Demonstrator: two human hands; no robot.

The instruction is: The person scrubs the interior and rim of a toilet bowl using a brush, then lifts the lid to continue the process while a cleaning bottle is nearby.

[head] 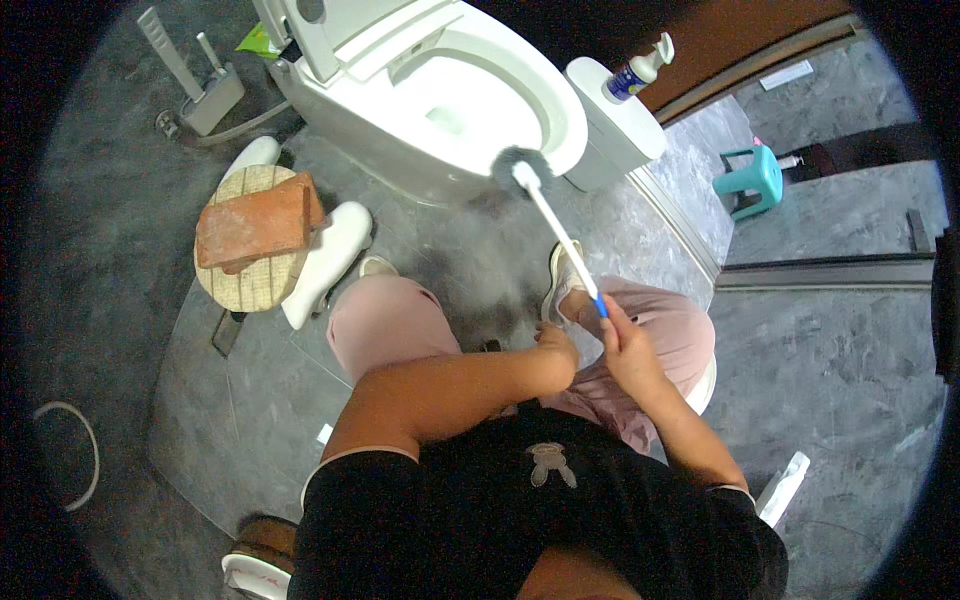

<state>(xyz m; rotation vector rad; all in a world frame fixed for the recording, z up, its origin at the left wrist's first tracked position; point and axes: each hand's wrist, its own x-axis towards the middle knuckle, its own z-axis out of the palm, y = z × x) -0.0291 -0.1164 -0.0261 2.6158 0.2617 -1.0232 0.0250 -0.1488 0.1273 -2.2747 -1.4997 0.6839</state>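
Observation:
My right hand [631,352] grips the blue end of a white-handled toilet brush [564,236]. Its round grey bristle head [506,169] overlaps the near rim of a white toilet bowl [564,139] with the lid raised; whether it touches is unclear. Bent at the wrist, my left hand [556,358] is between my knees, below the brush handle. Its fingers are mostly hidden, and nothing is visible in it. Water shows at the bottom of the brightly lit bowl.
A white bin [622,120] beside the toilet carries a spray bottle [637,69]. Leftward are a grey brush holder [214,105], a red brick [255,223] on a round woven-topped stool [262,289], and a white curved object [330,259]. A turquoise stool [756,178] stands beyond the door track [679,229].

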